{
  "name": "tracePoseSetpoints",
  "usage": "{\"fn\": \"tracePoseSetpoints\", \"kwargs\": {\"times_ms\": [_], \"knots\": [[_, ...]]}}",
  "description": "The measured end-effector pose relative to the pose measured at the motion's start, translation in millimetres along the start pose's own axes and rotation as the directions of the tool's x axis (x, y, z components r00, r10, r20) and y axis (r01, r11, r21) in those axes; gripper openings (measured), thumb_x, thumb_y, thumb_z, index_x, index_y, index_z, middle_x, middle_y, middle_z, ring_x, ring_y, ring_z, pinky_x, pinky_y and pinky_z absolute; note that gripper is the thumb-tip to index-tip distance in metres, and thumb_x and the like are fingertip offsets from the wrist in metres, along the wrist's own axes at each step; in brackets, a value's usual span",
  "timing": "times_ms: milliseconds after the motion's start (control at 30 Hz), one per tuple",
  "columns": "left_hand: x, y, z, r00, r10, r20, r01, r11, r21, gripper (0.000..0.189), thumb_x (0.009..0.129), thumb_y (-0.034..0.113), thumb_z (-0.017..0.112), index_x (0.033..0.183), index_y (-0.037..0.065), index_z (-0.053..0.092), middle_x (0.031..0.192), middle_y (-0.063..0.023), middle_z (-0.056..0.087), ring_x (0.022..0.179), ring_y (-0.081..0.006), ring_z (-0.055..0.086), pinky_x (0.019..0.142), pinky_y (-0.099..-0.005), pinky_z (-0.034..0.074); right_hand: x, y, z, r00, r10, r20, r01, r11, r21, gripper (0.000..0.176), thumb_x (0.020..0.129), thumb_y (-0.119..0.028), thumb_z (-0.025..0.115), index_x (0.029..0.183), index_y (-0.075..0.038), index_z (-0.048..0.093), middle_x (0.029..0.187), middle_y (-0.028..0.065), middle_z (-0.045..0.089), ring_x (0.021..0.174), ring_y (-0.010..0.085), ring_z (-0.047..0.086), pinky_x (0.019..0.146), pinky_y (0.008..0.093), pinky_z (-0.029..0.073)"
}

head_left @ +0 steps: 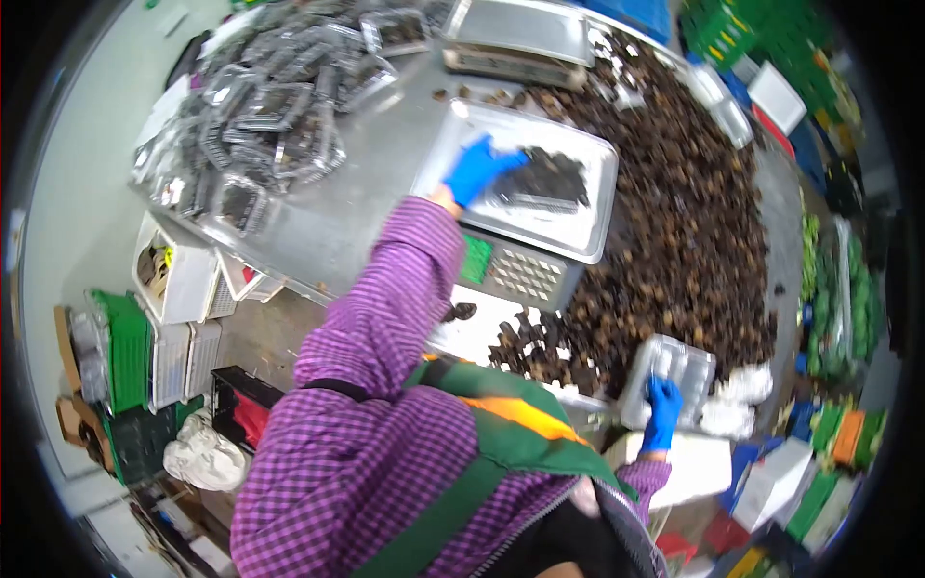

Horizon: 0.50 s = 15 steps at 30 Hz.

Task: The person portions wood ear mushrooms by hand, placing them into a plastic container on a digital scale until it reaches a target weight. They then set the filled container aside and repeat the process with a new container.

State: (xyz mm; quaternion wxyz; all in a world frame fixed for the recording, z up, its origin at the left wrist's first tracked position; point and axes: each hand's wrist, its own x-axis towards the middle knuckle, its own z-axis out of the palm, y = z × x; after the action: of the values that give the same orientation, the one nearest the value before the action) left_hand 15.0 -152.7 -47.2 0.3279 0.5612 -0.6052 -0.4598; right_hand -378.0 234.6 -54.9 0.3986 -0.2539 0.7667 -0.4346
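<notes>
My left hand (479, 169), in a blue glove, is over the left part of a white tray (588, 241) on a scale (525, 273). Its fingers are apart, beside a clear plastic box filled with dark pieces (549, 180). My right hand (664, 403), also gloved in blue, reaches into an empty-looking clear plastic container (696, 366) at the table's near right edge. Its fingers are bent at the container, and whether they pinch it is too small to tell. Brown mushroom-like pieces (665, 202) are heaped beside the tray.
Many filled clear boxes (279, 106) are piled at the table's far left. A metal tray (520, 34) stands at the back. Crates (120, 352) stand on the floor at left. White bundles (729, 419) lie near the right hand.
</notes>
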Motion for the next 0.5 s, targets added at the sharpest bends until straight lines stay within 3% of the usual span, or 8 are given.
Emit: {"fn": "tracePoseSetpoints", "kwargs": {"times_ms": [33,67,167,200,233,267,467,500], "knots": [[-7.8,-2.1,17.1,0.982,-0.011,-0.188,-0.028,0.979,-0.203,0.058,0.072,0.038,0.080,0.110,-0.002,0.061,0.101,-0.0074,0.065,0.093,-0.0147,0.058,0.083,-0.0291,0.048,2.3,7.3,-6.0,0.998,-0.042,0.056,0.040,0.999,0.032,0.008,0.085,-0.011,0.065,0.080,-0.005,0.065,0.072,-0.0039,0.055,0.064,0.0063,0.047,0.057,0.0228,0.039],[4.4,-9.3,12.7,0.996,0.057,0.064,-0.030,0.931,-0.363,0.040,0.073,0.029,0.080,0.098,0.002,0.064,0.090,-0.0023,0.065,0.082,-0.0103,0.057,0.074,-0.0272,0.048,-4.3,-5.0,-3.1,0.999,0.030,0.039,-0.031,0.999,0.029,0.009,0.086,-0.013,0.063,0.081,-0.006,0.065,0.073,-0.0040,0.056,0.064,0.0057,0.047,0.057,0.0219,0.038],[-4.5,-3.8,10.2,0.992,0.071,0.102,0.009,0.774,-0.633,0.034,0.075,0.019,0.078,0.100,0.000,0.064,0.091,-0.0051,0.066,0.083,-0.0114,0.060,0.075,-0.0277,0.049,-3.4,-9.8,-8.9,0.998,0.063,-0.021,-0.063,0.998,-0.001,0.011,0.086,-0.012,0.063,0.090,-0.003,0.067,0.077,-0.0035,0.059,0.067,0.0050,0.050,0.060,0.0206,0.042],[-19.8,17.1,0.4,1.000,-0.008,0.000,0.007,0.850,-0.526,0.032,0.076,0.014,0.076,0.101,-0.002,0.063,0.093,-0.0069,0.067,0.086,-0.0133,0.062,0.079,-0.0280,0.049,-12.8,-36.3,-4.4,0.996,0.023,-0.092,-0.031,0.996,-0.085,0.011,0.087,-0.010,0.062,0.090,0.000,0.066,0.079,-0.0007,0.061,0.069,0.0072,0.052,0.064,0.0219,0.045],[-20.3,11.0,-4.4,1.000,-0.008,-0.006,0.002,0.768,-0.641,0.031,0.076,0.012,0.075,0.102,-0.002,0.063,0.094,-0.0071,0.067,0.086,-0.0142,0.062,0.081,-0.0277,0.049,0.3,-14.1,-29.1,0.952,-0.283,-0.121,0.233,0.920,-0.315,0.014,0.090,-0.009,0.059,0.089,0.003,0.065,0.082,0.0033,0.063,0.072,0.0102,0.053,0.068,0.0244,0.046],[-18.3,4.7,-8.6,1.000,-0.007,-0.005,0.001,0.670,-0.742,0.030,0.077,0.010,0.074,0.102,-0.001,0.062,0.095,-0.0073,0.067,0.087,-0.0151,0.062,0.083,-0.0274,0.048,8.4,-8.2,-54.2,0.946,-0.264,-0.188,0.174,0.903,-0.393,0.013,0.089,-0.012,0.059,0.091,0.000,0.065,0.083,0.0018,0.061,0.074,0.0111,0.053,0.066,0.0248,0.045],[0.6,4.0,-158.3,0.928,0.115,-0.354,-0.361,0.513,-0.779,0.025,0.092,0.020,0.055,0.106,0.000,0.061,0.099,-0.0087,0.064,0.091,-0.0173,0.060,0.082,-0.0283,0.048,-10.4,-98.3,-80.5,0.760,-0.574,-0.305,0.386,0.776,-0.498,0.020,0.093,-0.011,0.056,0.105,0.004,0.061,0.099,0.0087,0.063,0.089,0.0162,0.056,0.084,0.0299,0.045],[14.4,7.4,-194.2,0.837,0.139,-0.529,-0.436,0.754,-0.491,0.024,0.093,0.019,0.052,0.107,0.001,0.061,0.098,-0.0067,0.063,0.091,-0.0165,0.059,0.080,-0.0282,0.048,-18.1,-113.7,-61.3,0.756,-0.586,-0.290,0.385,0.757,-0.527,0.020,0.092,-0.009,0.056,0.108,0.003,0.060,0.102,0.0087,0.062,0.091,0.0157,0.055,0.086,0.0299,0.045]]}}
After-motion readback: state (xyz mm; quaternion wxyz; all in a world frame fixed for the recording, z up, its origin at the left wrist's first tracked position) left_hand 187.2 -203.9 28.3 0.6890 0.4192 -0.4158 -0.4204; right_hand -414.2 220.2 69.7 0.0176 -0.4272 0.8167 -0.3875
